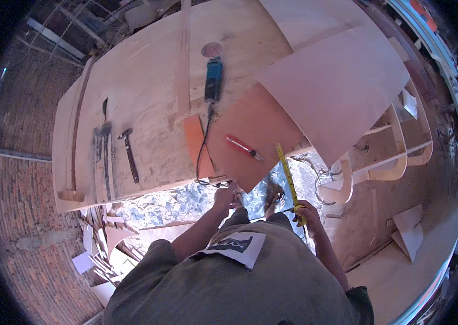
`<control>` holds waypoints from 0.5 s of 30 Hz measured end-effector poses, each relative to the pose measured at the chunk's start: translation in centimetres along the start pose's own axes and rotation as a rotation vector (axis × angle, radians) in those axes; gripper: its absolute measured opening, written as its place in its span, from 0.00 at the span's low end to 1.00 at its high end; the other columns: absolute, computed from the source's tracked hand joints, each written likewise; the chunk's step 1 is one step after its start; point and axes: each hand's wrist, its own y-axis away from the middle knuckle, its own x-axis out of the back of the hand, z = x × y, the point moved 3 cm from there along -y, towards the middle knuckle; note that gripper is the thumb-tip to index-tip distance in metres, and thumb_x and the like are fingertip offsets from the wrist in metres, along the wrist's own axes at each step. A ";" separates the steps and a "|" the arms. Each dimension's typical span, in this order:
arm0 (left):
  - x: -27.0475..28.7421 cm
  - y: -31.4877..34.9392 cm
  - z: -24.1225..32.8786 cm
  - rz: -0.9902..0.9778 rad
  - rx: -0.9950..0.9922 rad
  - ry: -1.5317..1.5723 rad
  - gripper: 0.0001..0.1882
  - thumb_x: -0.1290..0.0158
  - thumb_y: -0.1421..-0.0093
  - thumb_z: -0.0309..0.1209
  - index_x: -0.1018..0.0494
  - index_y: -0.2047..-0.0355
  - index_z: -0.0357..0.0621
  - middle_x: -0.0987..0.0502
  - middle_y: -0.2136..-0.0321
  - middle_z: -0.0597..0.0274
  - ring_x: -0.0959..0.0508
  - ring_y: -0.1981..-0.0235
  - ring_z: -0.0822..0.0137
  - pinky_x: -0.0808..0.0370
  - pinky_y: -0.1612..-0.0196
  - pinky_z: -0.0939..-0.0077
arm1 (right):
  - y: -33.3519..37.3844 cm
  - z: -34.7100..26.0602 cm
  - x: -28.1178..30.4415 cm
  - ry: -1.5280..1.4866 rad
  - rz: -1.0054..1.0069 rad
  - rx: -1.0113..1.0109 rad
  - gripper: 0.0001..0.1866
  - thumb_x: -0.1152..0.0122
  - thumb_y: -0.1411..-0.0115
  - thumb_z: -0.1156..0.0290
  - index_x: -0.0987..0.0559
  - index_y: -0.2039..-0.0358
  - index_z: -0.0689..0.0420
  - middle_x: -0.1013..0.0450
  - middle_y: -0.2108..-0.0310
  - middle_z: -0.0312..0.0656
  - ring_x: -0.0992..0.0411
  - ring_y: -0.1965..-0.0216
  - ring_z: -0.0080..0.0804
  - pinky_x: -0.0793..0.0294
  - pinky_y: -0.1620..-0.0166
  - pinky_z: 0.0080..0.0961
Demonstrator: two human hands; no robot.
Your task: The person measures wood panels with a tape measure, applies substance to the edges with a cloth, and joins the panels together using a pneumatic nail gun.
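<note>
My right hand [308, 213] is closed round a yellow tape measure [287, 176], its blade drawn out and slanting up past the right edge of a reddish-brown sheet [261, 119]. At the sheet's near corner is my left hand [226, 197], its fingers closed on the edge; part of the grip is hidden. A red utility knife [244, 147] lies on the sheet. To its left are an orange-brown strip [198, 142] and the cord of a blue angle grinder [213, 78].
The big wooden worktable [153, 86] carries a hammer [129, 155] and long dark tools [104, 146] at left. A pale large sheet [342, 81] overlaps the brown one. Curved wooden frames [397, 151] stand at right; offcuts [99, 246] are heaped below left.
</note>
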 end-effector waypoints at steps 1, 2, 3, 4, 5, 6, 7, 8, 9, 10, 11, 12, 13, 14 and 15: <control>-0.3 -0.6 -0.1 -0.055 0.010 0.082 0.29 0.43 0.44 0.57 0.32 0.58 0.44 0.28 0.70 0.60 0.26 0.68 0.64 0.27 0.67 0.66 | -0.5 -0.5 -0.6 -0.026 -0.019 0.020 0.25 0.45 0.47 0.58 0.29 0.51 0.60 0.25 0.64 0.42 0.25 0.73 0.28 0.26 0.76 0.22; -0.9 -1.1 -0.2 -0.069 -0.035 0.187 0.25 0.44 0.42 0.55 0.30 0.61 0.46 0.27 0.72 0.61 0.26 0.72 0.67 0.29 0.72 0.71 | -0.7 -0.8 -1.0 0.010 0.003 0.007 0.26 0.44 0.47 0.57 0.29 0.51 0.60 0.25 0.65 0.42 0.25 0.73 0.29 0.26 0.76 0.23; -1.6 -1.5 -0.2 -0.091 -0.055 0.293 0.21 0.45 0.40 0.53 0.29 0.64 0.47 0.26 0.73 0.63 0.26 0.75 0.70 0.31 0.76 0.75 | -0.8 -1.3 -1.7 0.018 -0.030 0.015 0.26 0.44 0.47 0.57 0.29 0.51 0.60 0.25 0.65 0.42 0.25 0.73 0.29 0.26 0.76 0.23; -1.9 -1.7 -0.1 -0.080 -0.075 0.308 0.21 0.45 0.40 0.53 0.29 0.64 0.47 0.26 0.73 0.63 0.26 0.75 0.70 0.31 0.76 0.75 | -0.7 -1.7 -2.1 0.034 -0.020 0.017 0.27 0.44 0.47 0.56 0.29 0.51 0.60 0.25 0.65 0.42 0.25 0.73 0.29 0.26 0.76 0.23; -2.4 -1.8 0.3 -0.122 -0.096 0.351 0.20 0.47 0.38 0.51 0.31 0.60 0.48 0.26 0.70 0.62 0.26 0.73 0.69 0.30 0.75 0.74 | -0.7 -2.1 -2.4 0.066 0.038 -0.011 0.27 0.44 0.47 0.56 0.28 0.51 0.60 0.25 0.65 0.42 0.25 0.73 0.29 0.26 0.76 0.23; -2.6 -1.8 0.8 -0.176 -0.086 0.394 0.20 0.49 0.37 0.50 0.32 0.57 0.48 0.26 0.68 0.61 0.25 0.70 0.68 0.29 0.73 0.73 | -0.4 -2.6 -2.7 0.064 0.049 -0.004 0.26 0.44 0.47 0.57 0.28 0.51 0.60 0.25 0.66 0.43 0.25 0.73 0.29 0.26 0.76 0.22; -2.4 -1.7 1.5 -0.171 -0.118 0.396 0.20 0.49 0.37 0.50 0.32 0.57 0.48 0.26 0.68 0.61 0.25 0.70 0.68 0.29 0.73 0.73 | -0.1 -3.1 -3.0 0.062 0.020 0.021 0.26 0.44 0.47 0.57 0.28 0.51 0.60 0.25 0.66 0.43 0.25 0.73 0.29 0.26 0.76 0.22; -2.0 -1.5 2.3 -0.179 -0.122 0.334 0.19 0.50 0.36 0.48 0.32 0.55 0.47 0.26 0.67 0.60 0.24 0.70 0.65 0.28 0.73 0.71 | 0.3 -3.6 -3.1 0.036 0.044 0.039 0.25 0.44 0.46 0.58 0.28 0.52 0.60 0.25 0.66 0.42 0.25 0.73 0.28 0.27 0.76 0.22; -1.5 -1.1 3.1 -0.204 -0.120 0.278 0.18 0.52 0.34 0.45 0.32 0.54 0.46 0.25 0.65 0.58 0.23 0.70 0.63 0.26 0.72 0.68 | 0.7 -3.9 -3.3 0.011 0.089 0.046 0.23 0.44 0.45 0.59 0.27 0.52 0.60 0.26 0.67 0.40 0.26 0.73 0.27 0.27 0.76 0.21; -0.8 -0.7 3.8 -0.190 -0.123 0.273 0.18 0.52 0.34 0.45 0.32 0.54 0.46 0.25 0.65 0.58 0.23 0.70 0.63 0.26 0.72 0.68 | 0.9 -4.2 -3.4 0.006 0.108 0.055 0.24 0.44 0.47 0.58 0.27 0.52 0.60 0.25 0.66 0.41 0.25 0.72 0.27 0.27 0.75 0.21; 0.0 -0.2 4.5 -0.197 -0.153 0.292 0.18 0.52 0.34 0.45 0.33 0.53 0.46 0.25 0.65 0.58 0.23 0.69 0.63 0.26 0.73 0.69 | 1.2 -4.3 -3.8 0.007 0.095 0.057 0.24 0.44 0.47 0.58 0.27 0.52 0.60 0.25 0.66 0.41 0.25 0.72 0.27 0.27 0.75 0.21; 0.8 0.4 5.1 -0.218 -0.180 0.307 0.17 0.53 0.34 0.44 0.33 0.52 0.46 0.25 0.64 0.58 0.22 0.68 0.63 0.25 0.74 0.70 | 1.5 -4.4 -4.0 -0.014 0.106 0.089 0.25 0.44 0.47 0.58 0.27 0.52 0.60 0.25 0.66 0.41 0.25 0.72 0.27 0.27 0.75 0.21; 1.7 0.8 5.6 -0.215 -0.190 0.305 0.17 0.53 0.34 0.44 0.33 0.52 0.46 0.25 0.64 0.58 0.22 0.68 0.63 0.25 0.74 0.70 | 1.5 -4.5 -4.3 -0.034 0.146 0.111 0.25 0.44 0.47 0.57 0.28 0.52 0.60 0.25 0.66 0.41 0.25 0.72 0.27 0.26 0.74 0.21; 2.6 1.2 5.9 -0.231 -0.175 0.305 0.17 0.52 0.34 0.44 0.33 0.53 0.46 0.25 0.66 0.59 0.23 0.71 0.66 0.25 0.74 0.73 | 1.6 -4.5 -4.6 -0.052 0.152 0.095 0.27 0.45 0.47 0.56 0.29 0.50 0.60 0.25 0.64 0.42 0.25 0.72 0.29 0.26 0.74 0.21; 3.5 1.7 6.1 -0.263 -0.149 0.313 0.17 0.52 0.35 0.44 0.33 0.54 0.46 0.26 0.68 0.61 0.24 0.73 0.70 0.25 0.75 0.76 | 1.5 -4.5 -5.0 -0.054 0.134 0.114 0.27 0.45 0.47 0.56 0.29 0.50 0.60 0.25 0.64 0.42 0.25 0.72 0.29 0.26 0.74 0.21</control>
